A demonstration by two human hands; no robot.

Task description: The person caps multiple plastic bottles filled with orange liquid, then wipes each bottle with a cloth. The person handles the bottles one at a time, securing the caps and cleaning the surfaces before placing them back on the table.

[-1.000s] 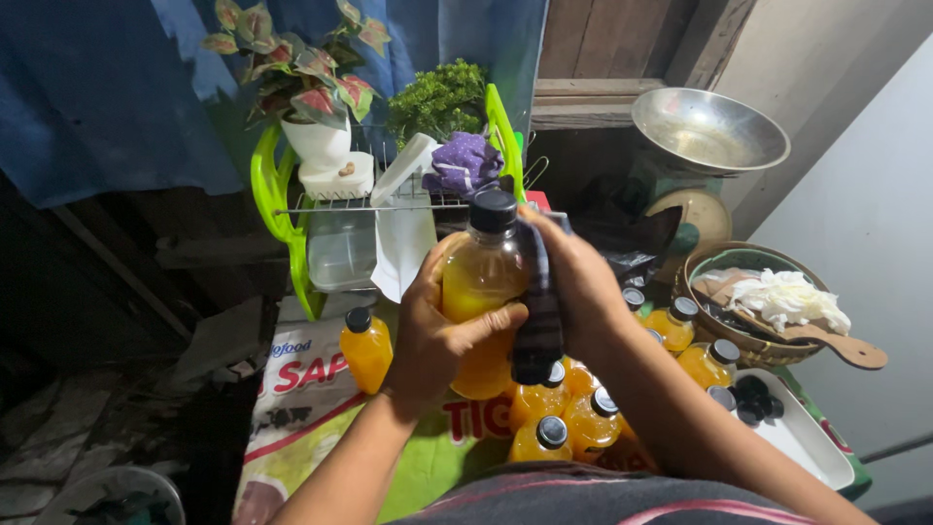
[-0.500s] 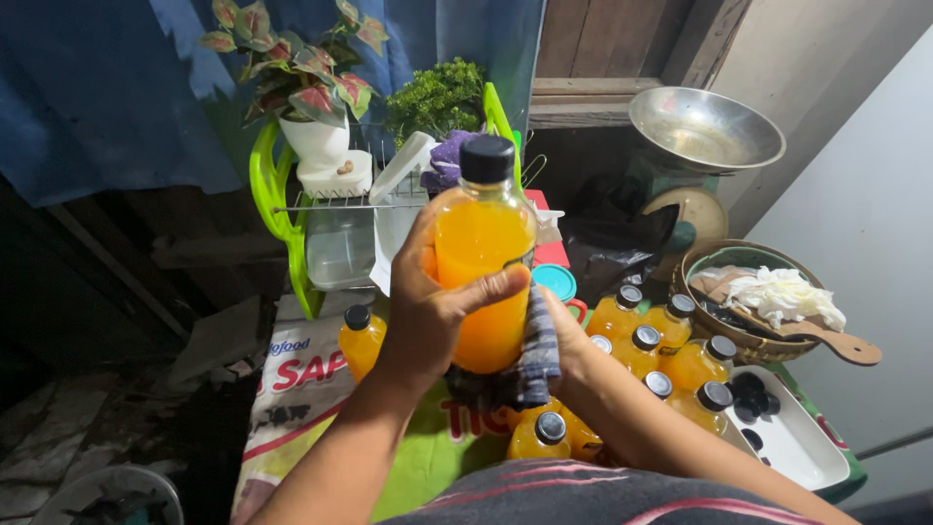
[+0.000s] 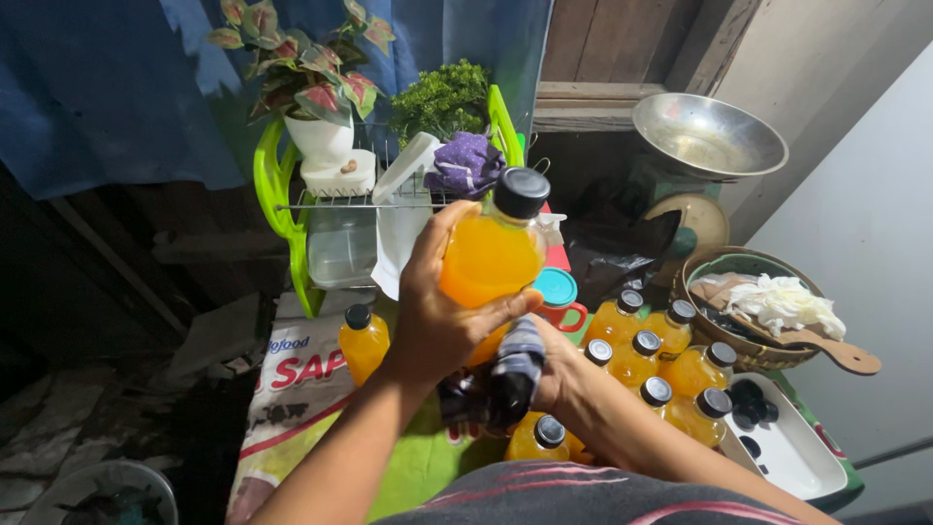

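My left hand (image 3: 437, 311) grips a clear bottle of orange juice (image 3: 491, 258) with a black cap, held up and tilted slightly right over the table. My right hand (image 3: 554, 365) is under the bottle's base, holding a dark striped cloth (image 3: 501, 379) against it. Several more capped orange juice bottles (image 3: 646, 355) stand in a cluster to the right, one bottle (image 3: 362, 340) stands alone to the left, and another (image 3: 544, 437) sits close below my right hand.
A green dish rack (image 3: 277, 194) with a potted plant (image 3: 311, 87) stands behind. A red mug with a teal lid (image 3: 561, 297), a metal scale bowl (image 3: 708, 136), a basket with cloth and a wooden spoon (image 3: 768, 311), and a white tray of black caps (image 3: 787, 447) lie right.
The bottle rose in front of me, then came down a little and tilted right. My right hand with the cloth slid from the bottle's side down to its base.
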